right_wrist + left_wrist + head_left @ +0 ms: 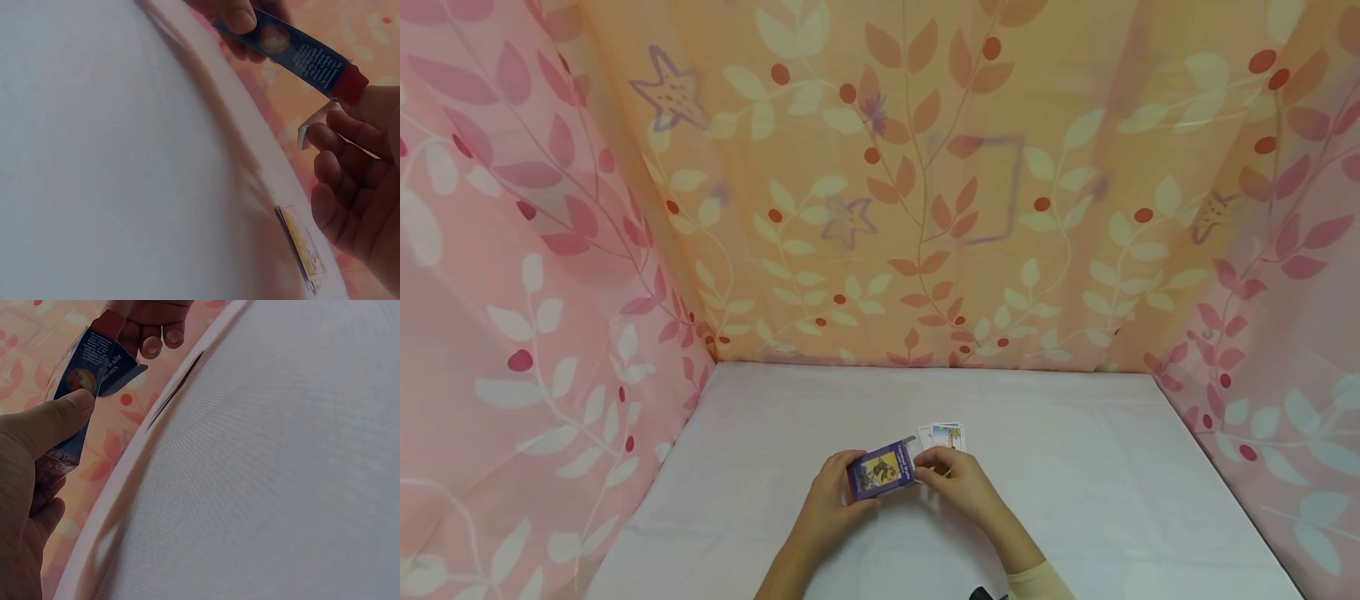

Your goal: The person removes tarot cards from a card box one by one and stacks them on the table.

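Note:
A purple-blue card box [882,469] with a yellow picture on its front is gripped by my left hand [833,497], thumb along one narrow side. In the left wrist view the box [80,381] shows a lid flap [119,374] folded out and a red piece [107,325] at its end. My right hand [958,483] is at that end, its fingers bent and touching the box. Whether its thumb and forefinger pinch anything there is hidden. Several picture cards [949,435] lie on the table just beyond my right hand; the right wrist view shows them as a small stack [303,247].
A white cloth covers the table [737,433]. Patterned curtains [880,183] stand at its back and along both sides. A small dark object [981,593] shows at the bottom edge, beside the right sleeve [1037,583].

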Tool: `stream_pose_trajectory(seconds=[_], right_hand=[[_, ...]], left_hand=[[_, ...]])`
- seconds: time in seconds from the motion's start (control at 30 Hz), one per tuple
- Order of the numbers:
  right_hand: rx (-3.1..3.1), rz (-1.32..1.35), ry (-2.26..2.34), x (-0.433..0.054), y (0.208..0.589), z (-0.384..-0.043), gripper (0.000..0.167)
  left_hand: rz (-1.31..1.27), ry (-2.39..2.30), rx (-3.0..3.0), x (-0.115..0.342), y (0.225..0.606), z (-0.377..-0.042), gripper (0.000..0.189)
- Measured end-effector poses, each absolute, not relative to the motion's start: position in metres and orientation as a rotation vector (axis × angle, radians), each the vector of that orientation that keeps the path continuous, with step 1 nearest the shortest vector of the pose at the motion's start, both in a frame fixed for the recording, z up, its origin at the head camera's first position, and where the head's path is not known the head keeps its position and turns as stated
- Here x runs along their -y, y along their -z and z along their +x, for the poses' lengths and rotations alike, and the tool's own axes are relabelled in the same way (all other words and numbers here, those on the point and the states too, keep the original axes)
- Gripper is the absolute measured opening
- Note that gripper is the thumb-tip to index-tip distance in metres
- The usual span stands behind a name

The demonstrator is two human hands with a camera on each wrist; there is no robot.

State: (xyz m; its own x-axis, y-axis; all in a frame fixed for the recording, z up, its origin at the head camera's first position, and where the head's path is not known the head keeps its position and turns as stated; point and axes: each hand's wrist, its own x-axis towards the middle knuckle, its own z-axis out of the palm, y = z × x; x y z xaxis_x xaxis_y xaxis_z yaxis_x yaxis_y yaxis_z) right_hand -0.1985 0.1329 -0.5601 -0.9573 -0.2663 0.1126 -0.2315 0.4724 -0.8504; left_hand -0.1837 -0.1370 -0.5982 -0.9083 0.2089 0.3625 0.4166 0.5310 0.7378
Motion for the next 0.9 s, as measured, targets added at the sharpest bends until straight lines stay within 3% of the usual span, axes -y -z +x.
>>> stream_pose_trajectory(seconds=[0.9], right_hand=[[-2.643,-0.409,1.537,-0.1281,0.5596,-0.1961,0.016]], left_hand=[[-0.489,1.337,2.561,0.1364,0.5980,-0.1821,0.080]])
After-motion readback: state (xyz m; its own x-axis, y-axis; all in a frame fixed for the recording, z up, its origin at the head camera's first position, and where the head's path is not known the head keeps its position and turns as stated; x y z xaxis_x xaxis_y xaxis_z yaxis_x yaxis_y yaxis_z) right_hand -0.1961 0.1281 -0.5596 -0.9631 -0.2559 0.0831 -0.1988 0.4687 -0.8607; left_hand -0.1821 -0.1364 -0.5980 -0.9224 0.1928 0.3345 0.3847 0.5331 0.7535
